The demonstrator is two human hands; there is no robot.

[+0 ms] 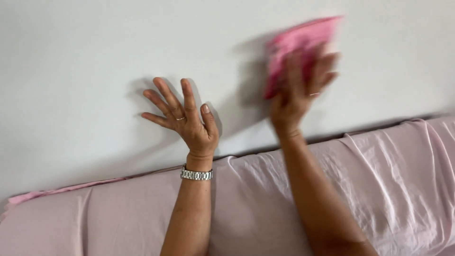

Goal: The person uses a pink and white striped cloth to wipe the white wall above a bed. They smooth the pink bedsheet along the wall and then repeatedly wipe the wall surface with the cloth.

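My left hand (187, 118) rests flat against a white wall (76, 71), fingers spread, with a ring on one finger and a silver watch (196, 174) on the wrist. It holds nothing. My right hand (298, 97) is blurred with motion and presses a pink cloth (296, 47) against the same wall, higher up and to the right of the left hand.
A pale pink sheet (369, 189) covers a bulky, rounded surface that runs along the foot of the wall, under both forearms. It is wrinkled at the right. A brighter pink edge (57, 191) shows at the far left.
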